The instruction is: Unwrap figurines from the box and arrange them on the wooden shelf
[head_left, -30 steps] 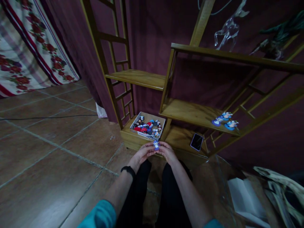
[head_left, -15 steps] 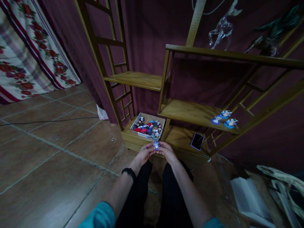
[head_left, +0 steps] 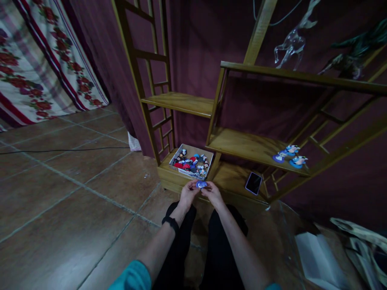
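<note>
A small purple-and-white figurine (head_left: 201, 184) is held between my two hands, just in front of the low shelf. My left hand (head_left: 190, 192) pinches it from the left, and my right hand (head_left: 213, 193) grips its right side with the fingertips. Its round purple base seems to face up toward me. Right behind my hands stands an open cardboard box (head_left: 181, 148) with several small figurines (head_left: 190, 162) in red, black, blue and white. On the middle shelf at the right, 3 blue and purple figurines (head_left: 292, 150) stand close together.
The wooden shelf unit (head_left: 242, 143) spans the front. A phone or tablet (head_left: 253, 183) lies on its lowest board. Up high stand a clear glass deer (head_left: 292, 44) and a dark green sculpture (head_left: 350, 50). A white box (head_left: 320, 257) lies on the floor at right.
The figurine has been turned in my fingers, so its purple base shows now instead of its front. The view has shifted slightly, and my hands stay at nearly the same place.
</note>
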Tool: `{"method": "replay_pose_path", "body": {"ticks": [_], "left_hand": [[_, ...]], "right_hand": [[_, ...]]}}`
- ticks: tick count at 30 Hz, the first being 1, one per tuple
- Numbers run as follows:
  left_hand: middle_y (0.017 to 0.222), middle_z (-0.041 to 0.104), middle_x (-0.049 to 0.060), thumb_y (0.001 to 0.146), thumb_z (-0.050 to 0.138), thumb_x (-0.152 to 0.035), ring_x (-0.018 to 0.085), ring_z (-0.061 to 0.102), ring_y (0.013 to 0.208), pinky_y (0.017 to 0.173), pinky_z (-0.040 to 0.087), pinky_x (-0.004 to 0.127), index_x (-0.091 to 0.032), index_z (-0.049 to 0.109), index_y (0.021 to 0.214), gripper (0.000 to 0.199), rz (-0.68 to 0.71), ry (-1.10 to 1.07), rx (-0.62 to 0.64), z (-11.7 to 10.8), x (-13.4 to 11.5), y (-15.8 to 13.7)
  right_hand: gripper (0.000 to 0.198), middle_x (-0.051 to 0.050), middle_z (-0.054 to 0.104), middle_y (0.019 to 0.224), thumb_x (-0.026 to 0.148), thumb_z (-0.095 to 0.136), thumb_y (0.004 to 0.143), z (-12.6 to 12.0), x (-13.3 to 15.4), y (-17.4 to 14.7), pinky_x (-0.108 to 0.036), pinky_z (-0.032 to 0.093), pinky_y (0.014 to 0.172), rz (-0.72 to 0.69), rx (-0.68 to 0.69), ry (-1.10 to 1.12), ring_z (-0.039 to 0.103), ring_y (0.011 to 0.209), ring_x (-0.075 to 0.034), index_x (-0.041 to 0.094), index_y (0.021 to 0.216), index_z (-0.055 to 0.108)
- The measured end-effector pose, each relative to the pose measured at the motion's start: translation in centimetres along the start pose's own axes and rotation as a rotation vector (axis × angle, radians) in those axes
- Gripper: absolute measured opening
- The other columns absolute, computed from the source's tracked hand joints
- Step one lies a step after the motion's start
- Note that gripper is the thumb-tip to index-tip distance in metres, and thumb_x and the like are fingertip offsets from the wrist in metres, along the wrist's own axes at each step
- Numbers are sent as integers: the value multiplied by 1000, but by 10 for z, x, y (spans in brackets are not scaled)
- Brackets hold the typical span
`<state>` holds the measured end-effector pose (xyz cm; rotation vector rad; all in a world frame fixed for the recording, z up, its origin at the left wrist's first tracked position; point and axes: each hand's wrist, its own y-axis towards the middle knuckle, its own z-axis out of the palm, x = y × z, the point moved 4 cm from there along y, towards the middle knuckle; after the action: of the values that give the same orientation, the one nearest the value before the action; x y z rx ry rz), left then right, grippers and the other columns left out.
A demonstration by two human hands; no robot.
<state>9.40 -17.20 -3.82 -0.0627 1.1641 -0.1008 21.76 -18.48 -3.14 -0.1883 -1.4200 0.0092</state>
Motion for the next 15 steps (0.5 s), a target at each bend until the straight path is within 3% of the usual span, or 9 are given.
{"method": "replay_pose_path", "body": {"ticks": [7, 15], "left_hand": [[69, 63, 0, 55, 69, -12, 10, 54, 62, 65, 43, 20, -15, 62, 87, 32, 98, 116, -59, 1, 0, 0], [79, 67, 4, 57, 69, -14, 12, 58, 71, 72, 45, 23, -14, 65, 88, 31, 66, 86, 17, 2, -4, -1]], "right_hand": [[40, 0, 64, 82, 33, 69, 58, 2, -4, 2, -31, 51, 68, -47, 19, -102, 60, 73, -17, 22, 94, 58], [32, -2, 59, 103, 28, 63, 62, -3, 7, -1, -31, 43, 84, -221, -53, -321, 56, 91, -18, 25, 94, 61]]}}
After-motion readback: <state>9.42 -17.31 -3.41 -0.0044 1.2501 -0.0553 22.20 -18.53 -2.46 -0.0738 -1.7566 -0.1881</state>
